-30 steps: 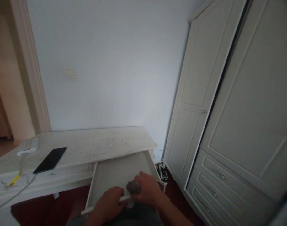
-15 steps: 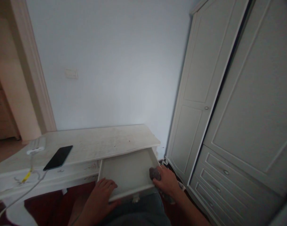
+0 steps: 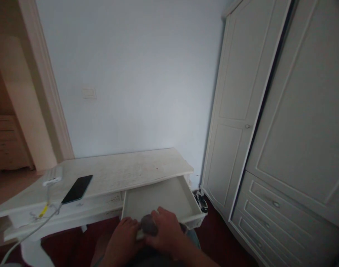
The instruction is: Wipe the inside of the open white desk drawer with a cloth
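Observation:
A desk drawer (image 3: pixel 163 198), pale inside, is pulled out toward me. My left hand (image 3: pixel 124 234) is at its front left corner, fingers over the edge and thumb on the outer side. My right hand (image 3: pixel 165 231) is closed around a bunched grey cloth (image 3: pixel 149 224). The cloth is over the drawer's front edge, close beside the left fingertips. Both hands cover much of the drawer front, and the cloth's lower part is hidden.
On the white desk (image 3: pixel 130 167) lie a dark phone (image 3: pixel 77 189) and a white power strip (image 3: pixel 52 176) with a cable (image 3: pixel 33 231). A wardrobe (image 3: pixel 238 111) stands at the right. A black-and-white item (image 3: pixel 200 201) is on the floor beyond the drawer.
My right hand has moved left with the cloth, from the drawer's right side to the front edge near my left hand. The left hand stays at the front left corner.

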A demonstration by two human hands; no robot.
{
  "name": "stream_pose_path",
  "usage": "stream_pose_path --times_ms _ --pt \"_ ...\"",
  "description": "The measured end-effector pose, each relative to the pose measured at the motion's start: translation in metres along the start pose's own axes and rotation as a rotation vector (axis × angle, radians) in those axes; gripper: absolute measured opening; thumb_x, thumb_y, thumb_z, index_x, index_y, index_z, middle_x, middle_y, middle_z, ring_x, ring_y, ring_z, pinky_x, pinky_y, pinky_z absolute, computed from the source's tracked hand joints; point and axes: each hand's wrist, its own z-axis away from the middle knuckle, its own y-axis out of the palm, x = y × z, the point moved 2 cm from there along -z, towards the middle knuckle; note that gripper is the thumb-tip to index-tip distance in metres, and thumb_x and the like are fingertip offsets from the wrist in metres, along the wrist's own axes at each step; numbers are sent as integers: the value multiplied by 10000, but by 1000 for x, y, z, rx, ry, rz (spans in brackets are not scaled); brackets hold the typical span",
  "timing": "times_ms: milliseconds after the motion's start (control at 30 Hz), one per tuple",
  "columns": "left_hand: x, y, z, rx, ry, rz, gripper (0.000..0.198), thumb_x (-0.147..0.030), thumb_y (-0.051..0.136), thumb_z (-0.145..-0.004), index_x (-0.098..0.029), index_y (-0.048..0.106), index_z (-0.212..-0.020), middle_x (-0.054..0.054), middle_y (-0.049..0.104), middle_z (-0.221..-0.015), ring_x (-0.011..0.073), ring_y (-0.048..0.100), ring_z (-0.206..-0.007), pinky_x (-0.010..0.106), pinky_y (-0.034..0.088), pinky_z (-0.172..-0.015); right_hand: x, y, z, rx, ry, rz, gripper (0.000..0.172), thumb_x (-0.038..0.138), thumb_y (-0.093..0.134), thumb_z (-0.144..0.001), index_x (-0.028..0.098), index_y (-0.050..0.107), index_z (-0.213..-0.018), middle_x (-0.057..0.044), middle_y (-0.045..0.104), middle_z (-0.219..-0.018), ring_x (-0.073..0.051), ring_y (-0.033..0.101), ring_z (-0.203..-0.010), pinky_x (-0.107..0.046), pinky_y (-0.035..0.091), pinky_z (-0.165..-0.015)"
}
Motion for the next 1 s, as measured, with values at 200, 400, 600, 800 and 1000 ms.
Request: stream_pose_path --times_ms 200,400,600,800,1000 --pt "-6 -2 1 -5 24 -47 446 -631 589 -935 -241 777 -1040 96 786 -1115 328 662 -1153 488 397 -1119 -91 -54 19 12 323 231 389 500 641 -832 214 699 -1088 -128 743 -1073 -337 713 -1011 -402 511 -855" --pt "-6 2 -4 37 59 -130 516 -655 522 -970 -225 803 -1024 128 795 -1086 341 692 -1117 538 390 -1110 -56 -33 5 27 252 231 443 539 689 -806 197 712 -1087 -150 740 -1070 -352 707 -1014 -435 519 -879" --pt "-5 1 -5 54 28 -153 326 -416 564 -954 -200 807 -989 139 798 -1068 331 699 -1096 484 430 -1070 19 16 -19 36 36 108 529 588 745 -724 215 698 -1096 -132 722 -1100 -358 687 -1013 -452 520 -881" --pt "-5 2 -2 31 27 -107 438 -585 572 -950 -220 807 -1012 127 785 -1089 332 686 -1114 495 431 -1066 -27 -16 -5 60 68 51 432 565 711 -767 242 698 -1053 -75 742 -1043 -295 695 -956 -352 480 -817" --pt "-4 3 -3 7 29 -95 417 -573 611 -939 -208 801 -1006 110 780 -1079 331 676 -1108 500 426 -1061 -92 -56 8 55 291 123 320 473 639 -827 207 723 -984 -110 772 -1042 -294 707 -985 -330 443 -795"
